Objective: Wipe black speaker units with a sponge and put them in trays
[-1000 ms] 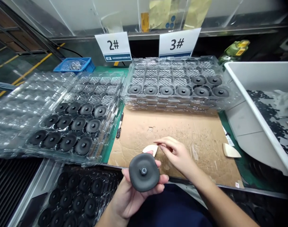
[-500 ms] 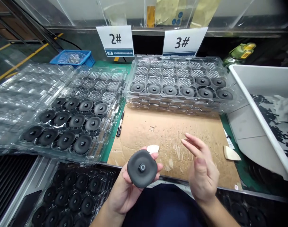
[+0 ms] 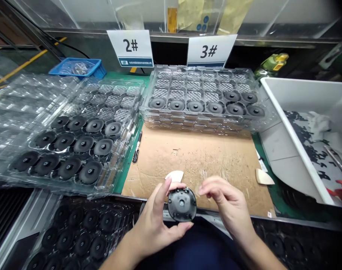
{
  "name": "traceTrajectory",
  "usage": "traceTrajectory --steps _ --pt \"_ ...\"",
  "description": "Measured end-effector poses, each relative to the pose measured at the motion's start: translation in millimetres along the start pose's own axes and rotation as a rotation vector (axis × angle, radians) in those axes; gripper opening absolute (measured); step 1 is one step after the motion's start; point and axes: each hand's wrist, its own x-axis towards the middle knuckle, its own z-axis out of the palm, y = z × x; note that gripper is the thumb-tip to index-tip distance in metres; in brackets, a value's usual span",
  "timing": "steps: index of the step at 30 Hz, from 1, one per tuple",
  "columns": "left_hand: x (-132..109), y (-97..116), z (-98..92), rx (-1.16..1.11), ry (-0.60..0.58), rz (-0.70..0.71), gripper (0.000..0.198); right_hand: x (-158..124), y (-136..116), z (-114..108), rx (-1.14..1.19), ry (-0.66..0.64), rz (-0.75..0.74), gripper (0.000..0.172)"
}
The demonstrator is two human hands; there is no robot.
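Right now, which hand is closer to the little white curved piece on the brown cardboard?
Left. The left hand, holding a round black disc, sits just below the white curved piece; the right hand is farther off, below and to its right.

Left hand (image 3: 156, 228) holding black disc (image 3: 182, 204), right hand (image 3: 224, 198) beside

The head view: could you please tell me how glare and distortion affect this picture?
In the head view, light leaves glare along the clear plastic trays, the wide lens curves the long shelf edge, and the dark round part in the left hand looks sharp, without obvious motion blur.
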Motion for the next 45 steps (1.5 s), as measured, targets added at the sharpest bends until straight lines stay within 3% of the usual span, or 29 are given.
traceTrajectory --steps 2,7,14,20,28,34,39,41,44,45 --pt "2 2 -1.0 0.003 -0.014 -0.009 0.098 1 -10 -4 0.045 -0.117 0.029 0.010" --pt "3 9 -1.6 -0.187 -0.030 -0.158 0.100 6 -28 -9 0.105 -0.445 0.267 0.003" --pt "4 18 1.8 -0.464 -0.192 -0.352 0.100 18 -37 -19 0.244 -0.657 0.339 0.008" --pt "7 24 6.0 -0.486 -0.319 -0.467 0.111 19 -32 -25 0.382 -0.790 0.344 0.010" --pt "24 18 14.8 -0.485 -0.368 -0.477 0.114 13 -18 -39 0.466 -0.704 0.441 0.005" --pt "40 13 19.0 -0.429 -0.297 -0.453 0.110 13 -3 -45 0.530 -0.483 0.488 0.003" --pt "61 12 21.0 -0.396 -0.252 -0.440 0.109 12 10 -51 0.580 -0.376 0.519 0.004" --pt "71 11 19.9 -0.367 -0.290 -0.461 0.095 14 17 -55 0.570 -0.365 0.520 0.009" --pt "78 9 16.6 -0.385 -0.379 -0.622 0.035 25 30 -58 0.379 -0.306 0.476 0.015" --pt "78 8 14.7 -0.404 -0.364 -0.698 0.029 33 35 -57 0.250 -0.272 0.424 0.018"
